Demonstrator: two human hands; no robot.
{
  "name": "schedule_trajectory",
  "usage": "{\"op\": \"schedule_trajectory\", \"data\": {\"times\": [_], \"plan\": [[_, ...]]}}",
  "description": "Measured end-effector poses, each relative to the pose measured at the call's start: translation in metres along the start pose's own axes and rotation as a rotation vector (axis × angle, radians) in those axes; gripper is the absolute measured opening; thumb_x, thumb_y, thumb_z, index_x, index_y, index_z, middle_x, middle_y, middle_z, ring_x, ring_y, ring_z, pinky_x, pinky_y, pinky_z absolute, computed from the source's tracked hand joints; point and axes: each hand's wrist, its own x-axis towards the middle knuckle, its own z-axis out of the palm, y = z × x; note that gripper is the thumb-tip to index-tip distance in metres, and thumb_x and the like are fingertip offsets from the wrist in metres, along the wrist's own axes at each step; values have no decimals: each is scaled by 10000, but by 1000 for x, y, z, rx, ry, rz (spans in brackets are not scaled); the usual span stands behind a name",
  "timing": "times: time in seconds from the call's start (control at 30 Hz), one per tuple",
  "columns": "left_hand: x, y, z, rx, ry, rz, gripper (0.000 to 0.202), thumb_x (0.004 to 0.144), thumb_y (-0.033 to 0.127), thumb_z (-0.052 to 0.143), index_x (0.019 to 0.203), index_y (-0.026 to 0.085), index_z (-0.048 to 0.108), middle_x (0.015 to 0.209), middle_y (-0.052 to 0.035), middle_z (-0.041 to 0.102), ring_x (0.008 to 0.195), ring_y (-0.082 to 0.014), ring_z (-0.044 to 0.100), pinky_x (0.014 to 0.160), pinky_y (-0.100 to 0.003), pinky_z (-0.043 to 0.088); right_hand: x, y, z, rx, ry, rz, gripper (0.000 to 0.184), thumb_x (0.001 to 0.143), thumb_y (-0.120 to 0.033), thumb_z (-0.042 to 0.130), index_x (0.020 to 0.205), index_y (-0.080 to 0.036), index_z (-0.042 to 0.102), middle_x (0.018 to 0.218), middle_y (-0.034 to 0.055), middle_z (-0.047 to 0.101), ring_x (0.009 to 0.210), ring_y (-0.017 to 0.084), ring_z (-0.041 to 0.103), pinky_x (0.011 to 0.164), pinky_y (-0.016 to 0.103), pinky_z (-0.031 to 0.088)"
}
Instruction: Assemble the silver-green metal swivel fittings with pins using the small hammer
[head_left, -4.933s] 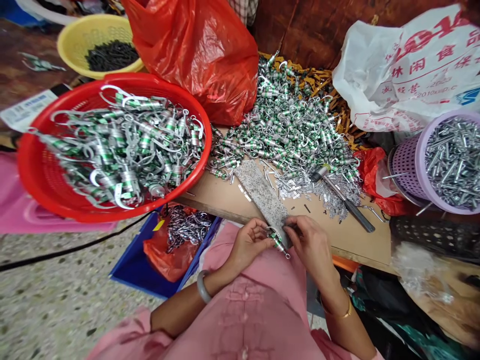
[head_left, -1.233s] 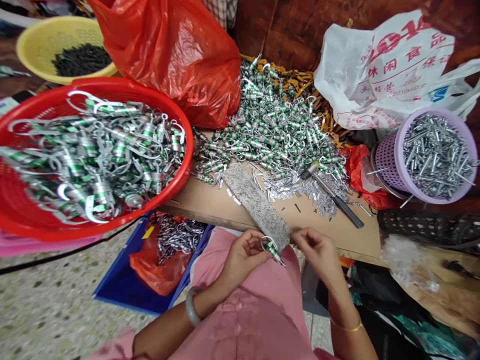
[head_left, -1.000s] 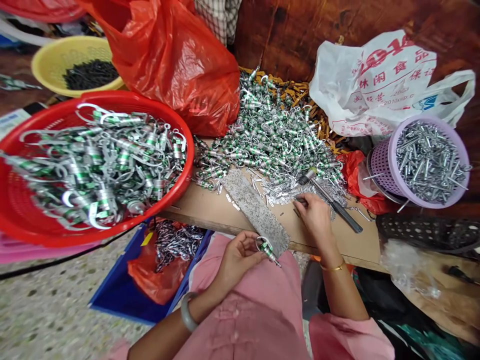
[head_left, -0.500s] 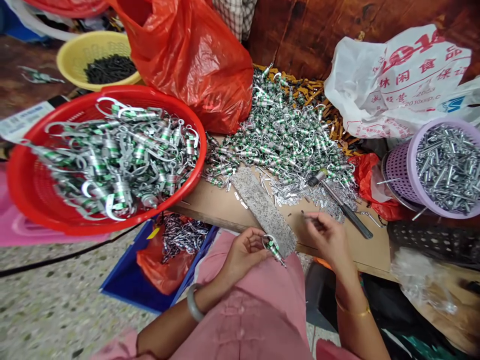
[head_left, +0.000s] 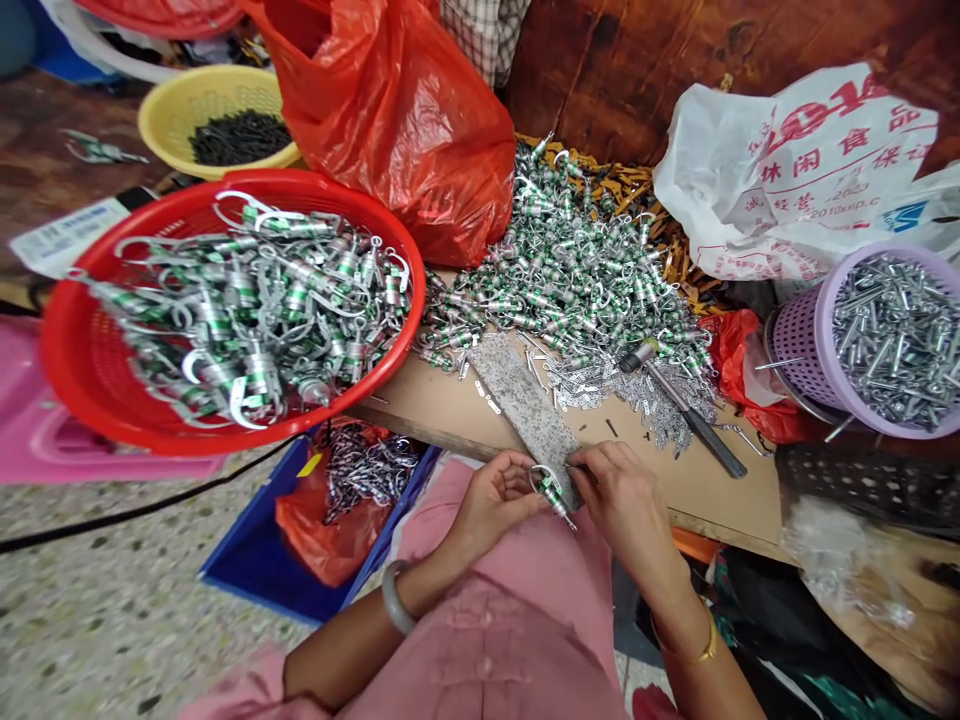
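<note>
My left hand (head_left: 504, 500) is closed on a small silver-and-green metal fitting (head_left: 553, 492) with a pale curved hook. The fitting tilts down to the right, its pointed end free of the fingers. Close by on the right, my right hand (head_left: 619, 495) pinches thumb and fingers together; whatever is in the pinch is too small to make out. Under both hands lies a flat, speckled grey metal bar (head_left: 517, 395), sloping across the board edge towards the lap. Tiny dark pins (head_left: 611, 428) lie on the cardboard beyond the right hand.
A large pile of similar fittings (head_left: 577, 260) covers the board's back. A hammer (head_left: 690, 415) lies beside small metal plates (head_left: 660, 400). Left stands a red basket of fittings (head_left: 409, 330); right, a purple basket of metal pins (head_left: 806, 330). A blue bin (head_left: 247, 560) sits below.
My right hand has moved left and towards me, from above the cardboard to beside the fitting. The left hand keeps its hold. The view has shifted slightly.
</note>
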Motion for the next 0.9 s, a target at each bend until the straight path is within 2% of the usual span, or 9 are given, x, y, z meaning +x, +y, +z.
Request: {"op": "schedule_trajectory", "data": {"times": [0.07,0.23,0.4,0.6,0.67,0.73,0.8,0.83,0.9], "plan": [[0,0,0,4,0,5,423,587,250,943,875,169,644,793,-11,741,717,-138,679,691,-242,547,-2,-5,-1,30,-18,21,97,930,-213,611,888,-227,697,840,39,715,819,220,661,724,307,468],[-1,-2,0,0,-11,12,417,610,259,931,895,172,639,791,-12,741,713,-142,682,689,-247,547,-8,-14,3,307,-67,100,112,925,-257,614,880,-234,714,814,5,757,709,171,692,650,252,461],[-1,-1,0,4,-3,8,419,601,253,936,886,173,640,787,-12,739,713,-148,679,688,-253,539,-5,-13,7,256,-92,193,151,878,-288,628,747,-227,672,623,-22,682,565,151,620,550,244,368],[-1,-2,0,-15,0,7,426,600,270,942,892,168,649,810,-24,748,732,-146,684,707,-253,546,-7,-14,7,184,-82,183,239,894,-325,608,678,-226,635,585,-20,637,540,145,574,548,255,337],[-1,-2,0,-15,-5,0,429,599,278,946,895,164,656,820,-31,753,747,-149,689,715,-255,550,-2,0,1,220,-37,169,243,932,-365,586,748,-232,673,666,-5,668,595,157,592,587,261,386],[-1,-2,-1,-13,-2,-1,429,599,291,947,893,162,662,819,-32,753,747,-149,689,712,-253,551,13,27,-7,186,143,170,236,967,-377,540,912,-230,716,838,41,706,737,192,623,687,290,449],[-1,-2,-2,-10,9,5,431,597,303,949,889,161,666,820,-34,755,742,-149,687,706,-252,550,35,62,-15,-32,401,233,261,962,-346,525,1065,-199,715,985,111,687,918,258,606,814,369,460],[0,-2,-2,-9,16,7,433,593,307,951,885,162,666,818,-35,756,735,-149,685,702,-252,549,48,80,-18,-151,420,272,284,936,-342,560,1117,-181,709,1037,143,664,981,292,579,852,408,450],[1,-3,-1,-1,26,8,436,584,310,954,874,161,665,807,-33,755,714,-146,680,687,-250,545,72,109,-22,-280,368,302,254,906,-326,599,1043,-153,724,1050,177,638,993,316,541,840,428,433]]}}
